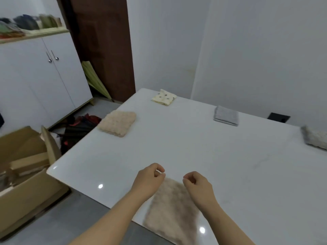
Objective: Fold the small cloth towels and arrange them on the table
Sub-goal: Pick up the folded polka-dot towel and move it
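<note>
Thumb and forefinger of the left hand (148, 179) and the right hand (198, 186) were curled together, each apparently pinching a far corner of the fluffy brown towel (173, 209), probably to square it up for a fold. The cloth was blurred, so the grip is a judgement. That towel lay at the bottom centre, overhanging the near edge of the table (194, 147). Further up the frame, four folded towels sat well apart: beige towel (116, 122), spotted towel (164, 97), grey towel (226, 115) and another at the right edge, seemingly leaving room for more.
</note>
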`<action>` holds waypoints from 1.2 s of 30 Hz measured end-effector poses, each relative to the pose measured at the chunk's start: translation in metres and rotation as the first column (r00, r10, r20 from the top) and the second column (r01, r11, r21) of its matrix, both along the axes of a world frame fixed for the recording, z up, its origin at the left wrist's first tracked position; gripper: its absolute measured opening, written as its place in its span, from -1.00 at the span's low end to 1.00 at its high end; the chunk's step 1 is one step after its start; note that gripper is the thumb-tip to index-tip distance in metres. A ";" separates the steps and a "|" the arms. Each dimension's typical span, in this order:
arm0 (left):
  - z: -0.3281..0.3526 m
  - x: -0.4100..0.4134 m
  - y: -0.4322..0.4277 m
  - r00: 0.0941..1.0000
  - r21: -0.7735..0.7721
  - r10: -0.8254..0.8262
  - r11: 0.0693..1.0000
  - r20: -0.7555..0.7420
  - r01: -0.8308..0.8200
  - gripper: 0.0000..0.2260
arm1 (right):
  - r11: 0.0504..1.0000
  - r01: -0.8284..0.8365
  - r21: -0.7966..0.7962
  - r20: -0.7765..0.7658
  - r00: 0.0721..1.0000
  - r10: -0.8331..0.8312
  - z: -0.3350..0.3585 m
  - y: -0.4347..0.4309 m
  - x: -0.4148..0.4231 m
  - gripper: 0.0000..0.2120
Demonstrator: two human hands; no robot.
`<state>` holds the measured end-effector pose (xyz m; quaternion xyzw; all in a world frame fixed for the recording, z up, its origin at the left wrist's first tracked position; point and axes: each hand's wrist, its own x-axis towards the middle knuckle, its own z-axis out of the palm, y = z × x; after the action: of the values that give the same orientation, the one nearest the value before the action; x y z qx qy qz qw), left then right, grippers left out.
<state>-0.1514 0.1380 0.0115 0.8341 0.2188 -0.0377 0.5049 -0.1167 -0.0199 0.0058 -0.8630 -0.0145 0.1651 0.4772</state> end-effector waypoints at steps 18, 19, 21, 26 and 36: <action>-0.010 0.029 0.271 0.974 0.041 0.225 0.973 0.004 -0.225 -0.94 | 0.970 -0.241 0.025 -0.019 0.970 0.241 -0.013 0.284 0.060 -0.88; -0.013 0.034 0.287 0.975 0.044 0.223 0.974 0.001 -0.223 -0.95 | 0.971 -0.238 0.023 -0.010 0.971 0.238 -0.014 0.300 0.066 -0.89; -0.017 0.048 0.319 0.977 0.042 0.211 0.977 -0.010 -0.211 -0.96 | 0.976 -0.215 0.030 -0.001 0.977 0.215 -0.014 0.332 0.078 -0.89; -0.030 0.103 0.412 0.995 0.063 0.096 0.993 0.009 -0.096 -0.88 | 0.994 -0.086 0.072 0.000 0.996 0.086 -0.025 0.430 0.107 -0.89; -0.021 0.170 0.582 0.974 0.136 -0.222 0.964 -0.054 0.227 -0.95 | 0.976 0.216 0.020 -0.093 0.973 -0.213 -0.028 0.581 0.141 -0.92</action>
<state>0.0186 0.7197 -0.0093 0.8864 0.1345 -0.0950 0.4326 0.0239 0.5615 -0.0224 -0.8440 0.0979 0.1513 0.5052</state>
